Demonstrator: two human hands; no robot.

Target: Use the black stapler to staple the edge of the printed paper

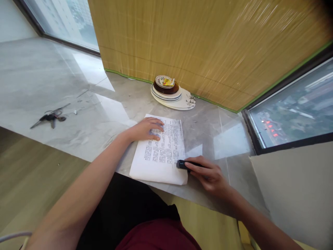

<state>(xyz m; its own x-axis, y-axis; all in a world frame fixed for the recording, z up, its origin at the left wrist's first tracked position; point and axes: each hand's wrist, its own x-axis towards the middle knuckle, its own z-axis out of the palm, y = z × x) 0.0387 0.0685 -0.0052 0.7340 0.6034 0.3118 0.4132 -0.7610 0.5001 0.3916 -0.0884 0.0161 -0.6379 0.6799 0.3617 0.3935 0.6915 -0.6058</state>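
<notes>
A stack of printed paper (pixel 166 152) lies on the grey stone sill, its near edge close to the sill's front. My left hand (pixel 147 129) rests flat on the paper's upper left part, fingers spread and holding nothing. At the lower right edge of the sheets, my right hand (pixel 206 172) is closed around a black stapler (pixel 182 164). The stapler's front end overlaps the paper's right margin. My fingers cover its rear part, and whether its jaws are pressed together cannot be made out.
Behind the paper stands a pile of plates (pixel 166 98) with a small yellow packet (pixel 168 82) on top. A bunch of keys (pixel 50 117) lies on the sill (pixel 85 139) to the left. A bamboo blind (pixel 182 41) hangs at the back, between windows.
</notes>
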